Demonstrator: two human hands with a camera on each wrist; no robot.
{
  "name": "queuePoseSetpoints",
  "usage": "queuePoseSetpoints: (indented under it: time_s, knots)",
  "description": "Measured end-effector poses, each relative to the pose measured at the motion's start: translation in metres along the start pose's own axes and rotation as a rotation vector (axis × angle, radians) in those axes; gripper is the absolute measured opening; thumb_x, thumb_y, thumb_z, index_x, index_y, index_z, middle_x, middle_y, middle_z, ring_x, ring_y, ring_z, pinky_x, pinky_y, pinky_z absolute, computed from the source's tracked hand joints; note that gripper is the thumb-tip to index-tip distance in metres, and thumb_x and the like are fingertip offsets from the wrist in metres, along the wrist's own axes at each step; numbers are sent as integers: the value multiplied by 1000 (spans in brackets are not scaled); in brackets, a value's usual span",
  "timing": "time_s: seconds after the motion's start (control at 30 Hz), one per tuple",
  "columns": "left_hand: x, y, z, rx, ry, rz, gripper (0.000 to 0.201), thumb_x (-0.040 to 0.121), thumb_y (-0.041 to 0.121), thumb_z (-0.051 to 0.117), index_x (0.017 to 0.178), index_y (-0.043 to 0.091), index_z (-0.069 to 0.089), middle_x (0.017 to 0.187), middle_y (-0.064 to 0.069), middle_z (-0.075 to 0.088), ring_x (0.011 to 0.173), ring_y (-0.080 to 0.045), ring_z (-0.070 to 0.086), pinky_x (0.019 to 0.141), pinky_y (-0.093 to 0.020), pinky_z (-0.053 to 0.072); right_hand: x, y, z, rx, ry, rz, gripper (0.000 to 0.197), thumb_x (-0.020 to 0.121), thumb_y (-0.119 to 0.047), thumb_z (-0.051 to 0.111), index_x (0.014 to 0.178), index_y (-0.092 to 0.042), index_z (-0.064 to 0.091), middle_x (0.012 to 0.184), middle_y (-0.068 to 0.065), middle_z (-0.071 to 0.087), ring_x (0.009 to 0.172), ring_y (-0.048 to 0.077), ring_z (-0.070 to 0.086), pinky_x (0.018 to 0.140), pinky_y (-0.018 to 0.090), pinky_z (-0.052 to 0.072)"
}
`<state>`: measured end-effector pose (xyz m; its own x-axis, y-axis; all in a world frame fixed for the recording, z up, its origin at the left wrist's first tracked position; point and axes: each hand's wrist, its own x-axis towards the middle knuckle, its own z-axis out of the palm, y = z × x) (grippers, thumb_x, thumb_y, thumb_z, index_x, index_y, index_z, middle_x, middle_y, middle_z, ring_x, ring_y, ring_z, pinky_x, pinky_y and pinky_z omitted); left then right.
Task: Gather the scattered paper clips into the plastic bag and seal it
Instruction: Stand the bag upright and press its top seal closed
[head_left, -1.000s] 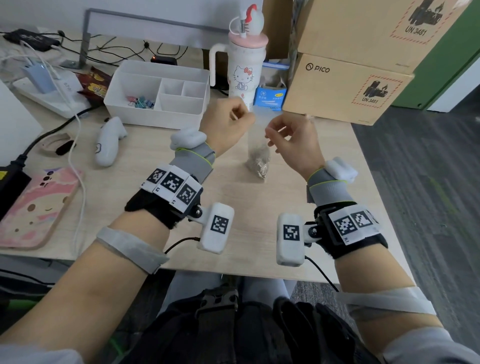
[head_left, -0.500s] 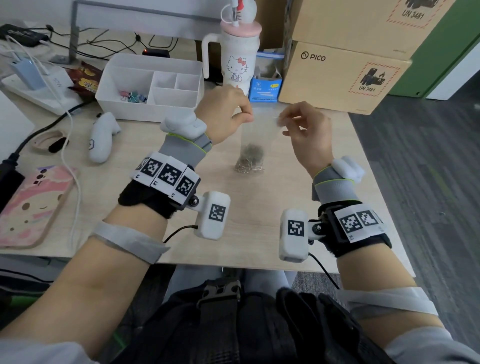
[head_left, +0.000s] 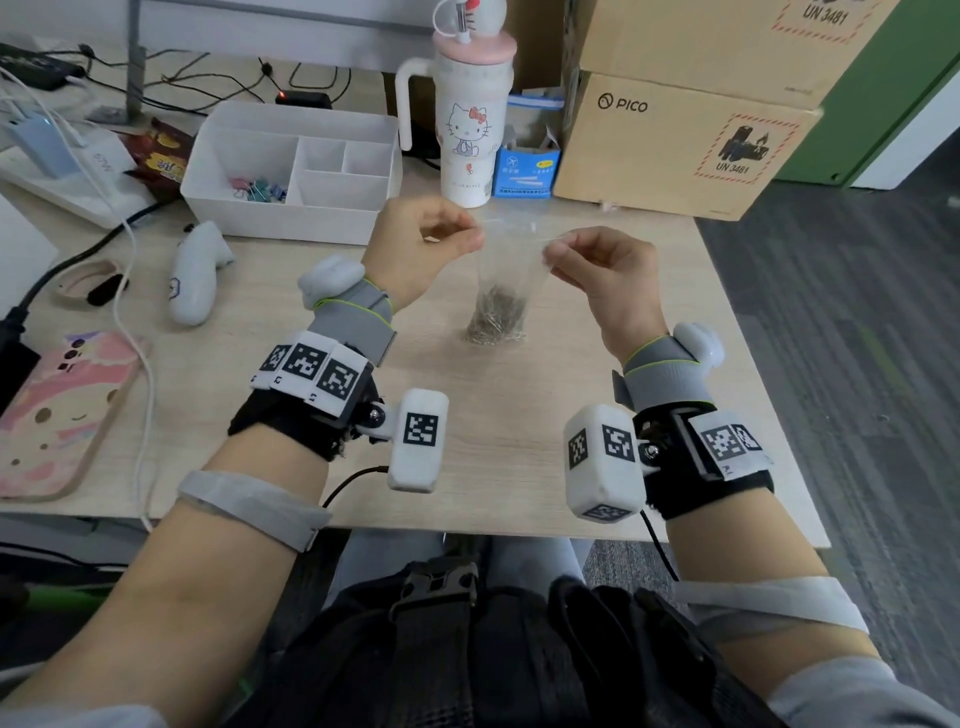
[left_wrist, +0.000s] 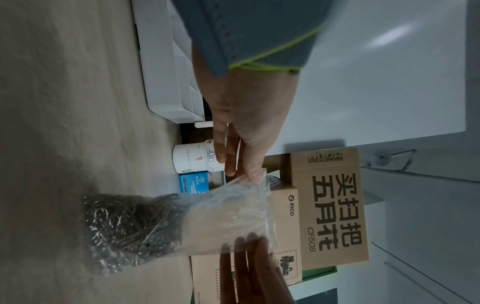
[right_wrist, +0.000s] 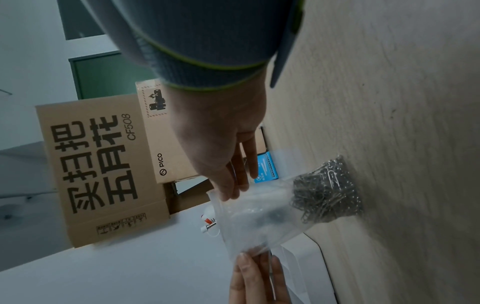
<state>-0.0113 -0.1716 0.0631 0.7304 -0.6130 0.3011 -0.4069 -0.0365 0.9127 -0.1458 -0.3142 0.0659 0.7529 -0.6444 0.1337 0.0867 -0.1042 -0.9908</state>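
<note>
Wood-grain desk carries the plastic bag upright near the white organiser tray, its paper clips heaped at the bottom on the wood. Left hand and right hand each pinch one end of the bag's mouth. That mouth stretches straight from hand to hand, neither nearer, so I judge the seal gets pressed along this line.

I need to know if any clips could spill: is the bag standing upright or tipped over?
Upright. The plastic bag hangs from both hands, left hand and right hand, paper clips at its bottom on the table.
</note>
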Motion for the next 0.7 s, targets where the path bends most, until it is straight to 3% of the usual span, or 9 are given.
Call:
queuePoseSetpoints:
  time_s: [0.17, 0.27, 0.33, 0.43, 0.7]
  knots:
    - [-2, 0, -2, 13, -1, 28, 6, 80, 8, 66, 83, 12, 63, 73, 8, 63, 61, 8, 57, 67, -10, 45, 1, 2, 1, 13, 28, -14, 11, 77, -4, 71, 71, -13, 66, 72, 5, 65, 79, 22, 58, 89, 45, 51]
    - [-2, 0, -1, 66, 15, 52, 3, 80, 11, 64, 80, 13, 62, 72, 12, 61, 64, 7, 57, 68, -10, 46, 0, 2, 2, -18, 54, -44, 15, 75, -4, 72, 68, -16, 66, 69, 0, 65, 75, 17, 57, 77, 33, 50]
    - [-3, 0, 1, 112, 21, 79, 4, 80, 9, 60, 80, 7, 62, 70, 14, 57, 64, 9, 56, 66, -6, 43, 0, 1, 2, -42, 65, -60, 17, 75, -3, 72, 67, -17, 65, 65, -7, 64, 70, 12, 56, 70, 21, 47]
    - [-4, 2, 2, 164, 13, 104, 9, 79, 10, 56, 81, 3, 61, 69, 16, 53, 65, 12, 54, 63, -3, 41, 0, 0, 3, -72, 69, -80, 19, 76, -3, 72, 67, -17, 65, 62, -13, 64, 65, 4, 56, 67, 15, 46]
    - [-4, 4, 5, 152, -36, 92, 7, 82, 12, 64, 86, 6, 64, 74, 17, 56, 68, 14, 55, 67, -5, 43, -1, -4, 5, -148, -1, -119, 20, 78, -1, 69, 69, -17, 62, 71, -4, 61, 63, -4, 54, 66, 9, 45]
